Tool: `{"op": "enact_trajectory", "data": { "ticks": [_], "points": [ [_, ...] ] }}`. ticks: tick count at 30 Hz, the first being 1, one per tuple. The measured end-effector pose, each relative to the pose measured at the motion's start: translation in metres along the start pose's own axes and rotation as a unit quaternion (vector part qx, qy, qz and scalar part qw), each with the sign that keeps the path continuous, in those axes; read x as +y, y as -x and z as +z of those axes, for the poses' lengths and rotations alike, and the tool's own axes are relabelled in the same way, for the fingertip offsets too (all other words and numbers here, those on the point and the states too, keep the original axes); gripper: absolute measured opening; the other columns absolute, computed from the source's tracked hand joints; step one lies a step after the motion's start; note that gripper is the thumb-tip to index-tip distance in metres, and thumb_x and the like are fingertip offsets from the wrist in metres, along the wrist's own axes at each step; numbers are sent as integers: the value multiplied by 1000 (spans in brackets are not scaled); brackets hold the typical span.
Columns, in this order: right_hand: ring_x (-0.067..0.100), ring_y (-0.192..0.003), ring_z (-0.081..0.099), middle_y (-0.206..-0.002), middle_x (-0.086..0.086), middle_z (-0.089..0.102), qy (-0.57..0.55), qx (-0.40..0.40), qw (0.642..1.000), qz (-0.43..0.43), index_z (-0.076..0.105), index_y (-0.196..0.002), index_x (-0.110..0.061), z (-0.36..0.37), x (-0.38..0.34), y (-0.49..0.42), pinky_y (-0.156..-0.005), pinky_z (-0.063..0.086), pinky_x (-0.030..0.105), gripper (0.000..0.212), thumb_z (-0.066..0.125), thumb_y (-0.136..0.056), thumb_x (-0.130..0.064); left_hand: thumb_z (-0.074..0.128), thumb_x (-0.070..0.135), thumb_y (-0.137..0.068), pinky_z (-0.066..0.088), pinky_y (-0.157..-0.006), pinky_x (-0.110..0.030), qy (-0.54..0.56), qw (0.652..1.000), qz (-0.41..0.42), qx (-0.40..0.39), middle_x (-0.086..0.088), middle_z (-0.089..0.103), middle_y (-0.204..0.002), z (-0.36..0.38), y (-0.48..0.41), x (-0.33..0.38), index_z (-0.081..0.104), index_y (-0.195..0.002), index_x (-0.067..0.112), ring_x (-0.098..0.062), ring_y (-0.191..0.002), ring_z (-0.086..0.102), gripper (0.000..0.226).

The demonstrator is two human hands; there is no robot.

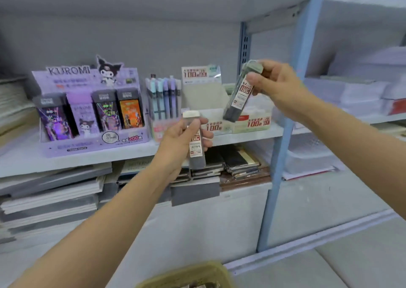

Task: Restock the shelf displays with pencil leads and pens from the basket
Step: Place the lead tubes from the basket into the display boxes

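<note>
My left hand (179, 139) grips a pencil lead case (196, 147) upright, a dark tube with a pale cap and a red-and-white label, in front of the shelf edge. Higher and to the right, my right hand (275, 82) holds a second lead case (240, 94) by its capped top, tilted so its dark lower end hangs just above the white lead display boxes (252, 123) marked 100. Left of those boxes stands a pack of pens (163, 99). The basket (191, 275) shows only its olive rim at the bottom edge.
A purple Kuromi display (87, 110) of lead boxes fills the left of the white shelf (77, 156). Stacked notebooks (52, 195) lie on the shelf below. A blue upright post (283, 134) divides the bays, with paper stacks (360, 94) to the right.
</note>
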State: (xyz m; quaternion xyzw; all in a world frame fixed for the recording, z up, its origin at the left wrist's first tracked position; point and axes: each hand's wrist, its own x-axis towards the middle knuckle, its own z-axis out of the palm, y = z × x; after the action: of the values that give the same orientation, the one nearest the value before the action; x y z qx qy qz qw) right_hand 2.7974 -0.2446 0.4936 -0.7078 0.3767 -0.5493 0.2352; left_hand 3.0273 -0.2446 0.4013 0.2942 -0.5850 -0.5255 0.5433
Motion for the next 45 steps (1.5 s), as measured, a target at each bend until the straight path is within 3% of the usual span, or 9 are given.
{"op": "enact_trajectory", "data": {
  "ticks": [7,14,20,25,29,33,37,40,45],
  "points": [
    [18,-82,54,-94,11,62,117,126,985,-20,62,-107,-12,-52,24,-60,-73,45,29,16,59,-93,-5,48,26,-102,51,-65,-28,-42,999,10,18,2,62,-67,18,-45,15,64,-108,17,-15,-63,58,19],
    [12,-85,55,-101,1,64,199,92,976,2,65,-112,-10,-41,68,-89,-73,43,11,21,62,-92,-8,50,18,-100,54,-66,-30,-25,999,-17,23,1,63,-67,14,-67,11,62,-113,16,-15,-61,59,18],
    [18,-97,62,-107,6,65,211,26,975,67,59,-120,-10,-32,90,-104,-89,51,31,29,64,-91,-11,51,15,-99,54,-64,-25,-29,1000,-1,-3,1,64,-68,12,-72,8,60,-114,15,-14,-62,58,17],
    [8,-87,59,-103,1,63,251,6,965,75,56,-112,-17,-30,99,-104,-73,49,17,32,72,-85,-13,58,14,-96,58,-80,-33,-62,998,12,-19,0,72,-78,14,-70,7,58,-115,15,-12,-66,62,19],
    [9,-98,55,-112,-4,57,293,51,954,38,59,-119,-17,-25,93,-98,-76,42,13,37,73,-85,-20,59,14,-94,58,-71,-26,-63,998,2,-24,-5,76,-89,16,-65,9,56,-114,11,-13,-69,65,20],
    [0,-85,59,-100,-6,64,190,83,978,-15,63,-111,-20,-8,65,-79,-75,46,19,19,60,-94,-27,61,15,-93,58,-68,-24,-67,998,-4,-18,-4,76,-94,18,-60,13,56,-114,11,-16,-73,70,21],
    [-4,-87,63,-96,-14,71,90,-68,994,-10,68,-109,-28,26,34,-53,-74,51,12,22,60,-92,-38,62,15,-92,58,-68,-24,-77,997,1,-11,-3,77,-95,21,-55,15,55,-114,8,-18,-76,73,24],
    [3,-94,64,-98,-12,71,130,-147,981,-2,72,-103,-26,44,26,-45,-87,52,23,17,66,-89,-34,64,14,-92,57,-67,-20,-93,995,19,-14,-4,77,-91,21,-49,19,55,-111,5,-17,-78,74,23],
    [10,-90,69,-95,-3,74,65,-73,995,4,65,-101,-21,42,16,-55,-77,51,25,11,59,-94,-27,63,18,-92,56,-84,-32,-306,928,180,116,8,68,-102,-2,-42,19,60,-106,21,-7,-95,64,15]
  ]
}}
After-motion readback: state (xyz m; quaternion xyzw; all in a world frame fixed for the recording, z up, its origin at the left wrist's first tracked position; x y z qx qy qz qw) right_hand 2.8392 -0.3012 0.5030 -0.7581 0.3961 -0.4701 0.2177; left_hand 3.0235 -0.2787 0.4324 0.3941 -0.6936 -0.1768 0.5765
